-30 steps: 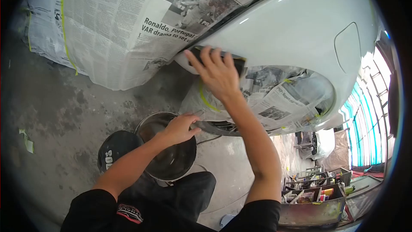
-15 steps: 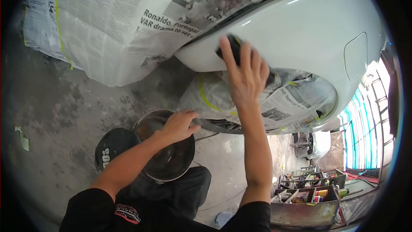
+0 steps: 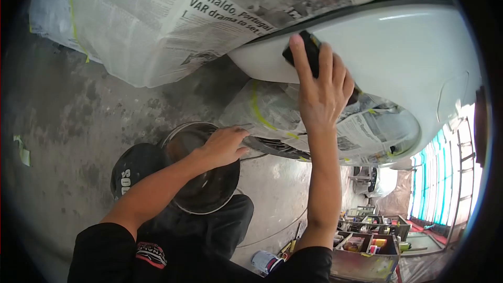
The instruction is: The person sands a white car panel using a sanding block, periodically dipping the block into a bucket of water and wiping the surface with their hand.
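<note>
My right hand [image 3: 324,97] is closed around a long black sanding block [image 3: 310,52], holding it against the white car body panel [image 3: 408,42] above the wheel arch. The block's lower end shows beyond my fingers. Below it, the wheel is wrapped in newspaper and clear plastic film [image 3: 361,131]. Lower left, my left hand [image 3: 225,145] stays open with fingers stretched toward the edge of that wrapping. Nothing shows in its grasp. Under that hand stands a round dark bucket [image 3: 207,196], beside my knee.
Newspaper masking [image 3: 141,26] with yellow tape covers the car at upper left. On the concrete floor [image 3: 89,110] lies a scrap of tape [image 3: 22,151]. A tin [image 3: 266,262] sits near my right arm. Trays of bottles and tools [image 3: 369,246] stand at lower right.
The view has shifted, so the panel's far edge and the tool trays show differently. My right hand still grips the block on the panel, and my left hand stays above the bucket.
</note>
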The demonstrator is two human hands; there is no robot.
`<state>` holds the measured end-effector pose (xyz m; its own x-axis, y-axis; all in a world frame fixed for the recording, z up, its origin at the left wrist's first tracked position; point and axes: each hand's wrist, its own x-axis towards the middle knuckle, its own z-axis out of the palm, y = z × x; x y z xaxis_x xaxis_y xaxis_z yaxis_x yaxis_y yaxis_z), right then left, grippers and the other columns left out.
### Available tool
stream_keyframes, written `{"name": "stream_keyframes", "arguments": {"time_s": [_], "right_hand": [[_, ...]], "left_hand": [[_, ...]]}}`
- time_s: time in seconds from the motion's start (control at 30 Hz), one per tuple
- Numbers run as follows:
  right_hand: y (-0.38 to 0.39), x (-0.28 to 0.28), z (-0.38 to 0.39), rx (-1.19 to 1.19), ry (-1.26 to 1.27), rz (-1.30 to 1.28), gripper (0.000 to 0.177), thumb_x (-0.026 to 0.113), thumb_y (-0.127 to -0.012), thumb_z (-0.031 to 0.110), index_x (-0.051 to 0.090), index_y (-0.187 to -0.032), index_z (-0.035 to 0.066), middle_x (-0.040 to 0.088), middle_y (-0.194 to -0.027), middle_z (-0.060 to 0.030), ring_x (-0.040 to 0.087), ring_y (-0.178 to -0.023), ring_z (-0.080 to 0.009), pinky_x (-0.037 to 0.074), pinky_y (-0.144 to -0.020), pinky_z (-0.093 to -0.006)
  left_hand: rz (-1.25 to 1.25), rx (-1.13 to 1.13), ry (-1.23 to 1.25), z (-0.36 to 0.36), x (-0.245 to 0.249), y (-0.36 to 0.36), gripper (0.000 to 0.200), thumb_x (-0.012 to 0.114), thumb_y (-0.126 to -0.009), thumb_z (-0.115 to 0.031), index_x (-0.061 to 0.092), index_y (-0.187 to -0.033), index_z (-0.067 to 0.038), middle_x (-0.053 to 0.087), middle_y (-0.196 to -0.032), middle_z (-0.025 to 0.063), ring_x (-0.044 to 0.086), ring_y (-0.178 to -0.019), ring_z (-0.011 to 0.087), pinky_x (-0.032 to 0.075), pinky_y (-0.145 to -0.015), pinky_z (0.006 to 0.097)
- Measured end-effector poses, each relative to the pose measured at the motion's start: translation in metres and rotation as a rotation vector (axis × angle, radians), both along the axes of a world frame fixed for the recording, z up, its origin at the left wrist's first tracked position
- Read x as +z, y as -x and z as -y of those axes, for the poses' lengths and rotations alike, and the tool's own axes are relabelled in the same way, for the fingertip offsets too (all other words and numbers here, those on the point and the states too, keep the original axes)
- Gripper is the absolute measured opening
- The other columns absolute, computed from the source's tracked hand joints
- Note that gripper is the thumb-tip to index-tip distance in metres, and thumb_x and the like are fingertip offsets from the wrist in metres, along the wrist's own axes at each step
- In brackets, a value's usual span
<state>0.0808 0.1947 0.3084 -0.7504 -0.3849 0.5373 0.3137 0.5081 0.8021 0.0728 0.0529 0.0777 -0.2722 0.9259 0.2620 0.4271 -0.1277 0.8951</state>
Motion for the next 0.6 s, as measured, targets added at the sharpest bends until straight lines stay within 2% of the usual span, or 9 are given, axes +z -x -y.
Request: {"name": "stream_keyframes", "arguments": {"time_s": [0.03,0.1,0.17,0.27,0.3,0.4,0.53,0.57,0.6], "right_hand": [[-0.003,-0.009,0.003,-0.045,-0.008,0.094,0.063,0.062,-0.096,0.025,0.051,-0.157,0.035,0.063,-0.124,-0.0093,0.062,-0.104,-0.0272,0.047,-0.091,-0.0416],[0.001,-0.043,0.012,-0.208,-0.096,0.435,0.069,0.063,-0.093,0.018,0.048,-0.159,0.033,0.061,-0.133,-0.0121,0.063,-0.112,-0.0287,0.05,-0.094,-0.0461],[0.016,-0.077,0.015,-0.243,-0.298,0.627,0.07,0.062,-0.094,0.016,0.045,-0.161,0.031,0.059,-0.136,-0.015,0.063,-0.113,-0.0309,0.052,-0.095,-0.0492],[0.001,-0.052,0.011,-0.224,-0.08,0.53,0.067,0.06,-0.096,0.018,0.045,-0.16,0.032,0.06,-0.134,-0.0138,0.063,-0.113,-0.0306,0.052,-0.094,-0.0485],[-0.011,-0.028,0.015,-0.23,-0.029,0.399,0.065,0.059,-0.098,0.022,0.046,-0.16,0.033,0.061,-0.134,-0.0128,0.063,-0.112,-0.0296,0.05,-0.094,-0.0482],[-0.029,0.006,0.005,-0.157,-0.002,0.133,0.063,0.055,-0.098,0.023,0.047,-0.16,0.028,0.061,-0.131,-0.015,0.06,-0.113,-0.0314,0.047,-0.097,-0.0509],[0.008,-0.046,0.02,-0.164,-0.069,0.322,0.061,0.055,-0.098,0.023,0.05,-0.158,0.027,0.061,-0.132,-0.0161,0.061,-0.109,-0.033,0.047,-0.095,-0.0502],[0.009,-0.039,0.021,-0.193,-0.11,0.402,0.06,0.055,-0.098,0.024,0.051,-0.158,0.026,0.061,-0.133,-0.0165,0.061,-0.109,-0.0333,0.047,-0.095,-0.05],[-0.001,-0.021,0.012,-0.159,-0.092,0.351,0.061,0.055,-0.098,0.025,0.05,-0.159,0.026,0.061,-0.133,-0.0167,0.061,-0.11,-0.0337,0.047,-0.095,-0.0502]], "left_hand": [[-0.004,0.002,0.003,0.001,0.0,0.0,0.045,0.075,-0.094,-0.026,0.065,-0.13,0.0,0.068,-0.122,0.0203,0.068,-0.11,0.0391,0.055,-0.095,0.0481],[-0.014,-0.023,0.047,-0.003,0.001,0.001,0.046,0.075,-0.094,-0.027,0.065,-0.131,-0.001,0.068,-0.122,0.0205,0.068,-0.11,0.0396,0.054,-0.096,0.0488],[-0.038,-0.042,0.034,-0.006,0.001,0.0,0.046,0.075,-0.094,-0.027,0.064,-0.131,-0.001,0.068,-0.122,0.0207,0.067,-0.111,0.0398,0.054,-0.096,0.0492],[-0.045,-0.011,0.005,-0.008,-0.01,0.002,0.047,0.075,-0.094,-0.027,0.064,-0.131,-0.001,0.067,-0.122,0.0207,0.067,-0.111,0.0394,0.054,-0.096,0.0494],[-0.053,-0.005,0.042,-0.003,-0.009,0.006,0.047,0.075,-0.094,-0.027,0.064,-0.132,-0.001,0.067,-0.122,0.0207,0.067,-0.111,0.0393,0.054,-0.095,0.0493],[-0.024,0.009,0.084,0.002,-0.009,0.012,0.047,0.075,-0.094,-0.028,0.064,-0.131,-0.002,0.067,-0.122,0.0216,0.067,-0.111,0.039,0.054,-0.095,0.0486],[-0.039,-0.04,0.008,-0.016,-0.011,0.004,0.046,0.075,-0.094,-0.029,0.065,-0.131,-0.002,0.067,-0.123,0.0228,0.068,-0.11,0.0388,0.055,-0.096,0.0478],[-0.044,-0.034,-0.015,-0.02,-0.019,0.002,0.047,0.075,-0.093,-0.029,0.066,-0.13,-0.002,0.067,-0.124,0.0227,0.068,-0.109,0.0388,0.055,-0.095,0.0477],[-0.055,-0.03,-0.049,-0.021,-0.027,0.003,0.047,0.076,-0.093,-0.029,0.066,-0.129,-0.001,0.067,-0.124,0.0225,0.069,-0.108,0.0387,0.055,-0.095,0.0477]]}}
